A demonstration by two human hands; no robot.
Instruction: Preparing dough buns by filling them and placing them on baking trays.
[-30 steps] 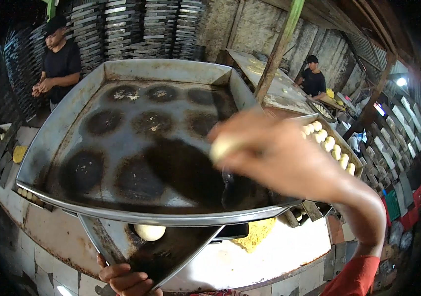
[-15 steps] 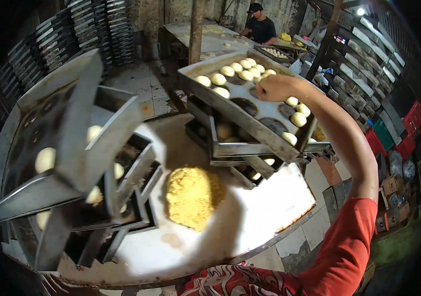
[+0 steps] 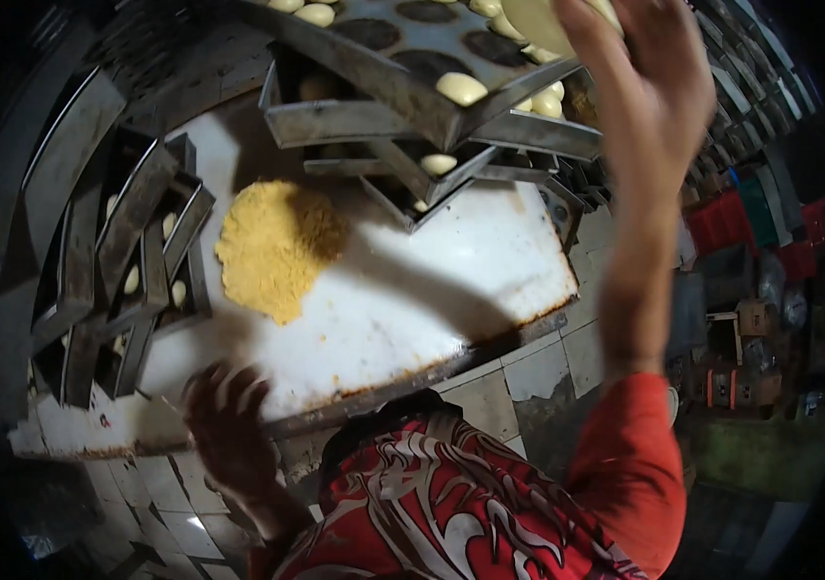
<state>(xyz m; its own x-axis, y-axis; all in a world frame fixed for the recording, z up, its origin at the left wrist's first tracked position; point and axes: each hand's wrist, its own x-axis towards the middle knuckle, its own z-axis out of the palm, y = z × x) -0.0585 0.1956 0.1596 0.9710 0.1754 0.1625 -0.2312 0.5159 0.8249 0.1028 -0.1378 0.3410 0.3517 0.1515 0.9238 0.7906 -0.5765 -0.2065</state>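
Observation:
My right hand (image 3: pixel 649 87) is raised over the right side of a metal tray (image 3: pixel 374 72) that tops a stack. Its fingers curl round a pale dough ball (image 3: pixel 538 24), partly cut off by the upper edge. Inside the tray are dark round hollows and more dough balls, one of them in the near corner (image 3: pixel 461 89). My left hand (image 3: pixel 229 420), smeared by motion, hangs at the table's front edge with its fingers apart and nothing visible in them. Between the tray stacks lies a flat heap of yellow crumbly mixture (image 3: pixel 272 251).
More metal trays holding dough balls are stacked crosswise on the left (image 3: pixel 147 256). Both stacks stand on a white table (image 3: pixel 412 300) with a worn, rusty front edge. Red crates (image 3: pixel 722 232) and cardboard boxes (image 3: pixel 756 319) stand at the right, beyond the tiled floor.
My view has tipped down and closer to the table. My left hand has come into view at the front edge. The right hand, earlier over the tray's far side, now shows a dough ball in it.

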